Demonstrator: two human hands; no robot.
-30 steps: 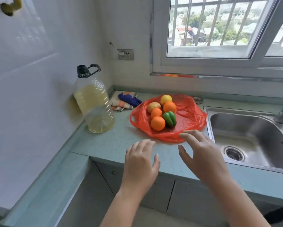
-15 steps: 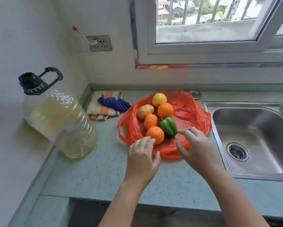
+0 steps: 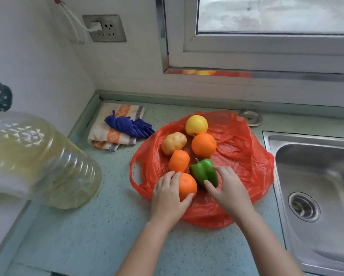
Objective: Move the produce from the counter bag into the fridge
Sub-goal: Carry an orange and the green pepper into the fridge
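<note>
The left hand point(image 3: 168, 196) cups the near orange point(image 3: 188, 186), fingers curled over its left side and thumb against its near side. The right hand point(image 3: 227, 191) pinches the green pepper point(image 3: 204, 172) between thumb and forefinger. Both pieces lie on the red bag point(image 3: 242, 156), which is spread flat on the surface point(image 3: 111, 226), and neither looks lifted yet.

For a clean pickup, I judge each hand should close fully before rising. The orange is round and smooth and could roll out of a loose cup, and the pepper's glossy, lobed skin wants the thumb seated in a groove. Lifting straight up should keep the thin plastic from dragging and tipping the small orange point(image 3: 179, 160), potato point(image 3: 174, 142), far orange point(image 3: 204, 145) and yellow fruit point(image 3: 196, 125), clustered just behind. The fridge is not in view.

Both forearms reach in from the near edge, wrists low, palms down and turned slightly toward each other. An oil jug point(image 3: 37, 156) stands to the left and a sink point(image 3: 316, 176) to the right.
</note>
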